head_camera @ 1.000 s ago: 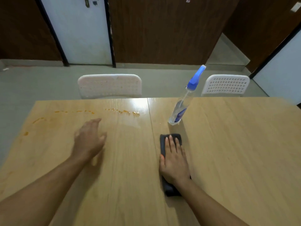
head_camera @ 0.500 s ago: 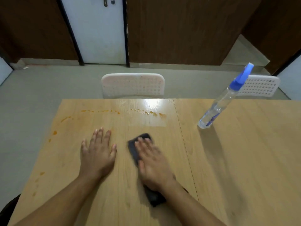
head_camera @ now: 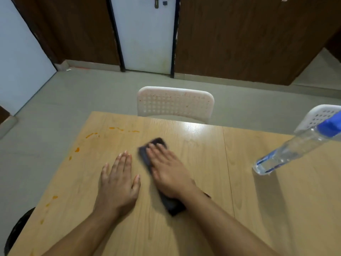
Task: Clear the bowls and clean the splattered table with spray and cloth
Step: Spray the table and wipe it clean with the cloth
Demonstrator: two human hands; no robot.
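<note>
Dark folded cloth (head_camera: 172, 205) is pressed under the flat-fingered right hand (head_camera: 166, 170); orange splatter (head_camera: 92, 134) is found toward ten o'clock, nearer the flat, empty left hand (head_camera: 118, 183).

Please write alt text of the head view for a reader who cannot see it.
A right hand presses a dark cloth flat on a wooden table, while the left hand rests flat beside it. Orange stains remain near the table's left edge, and a spray bottle stands at right.
</note>
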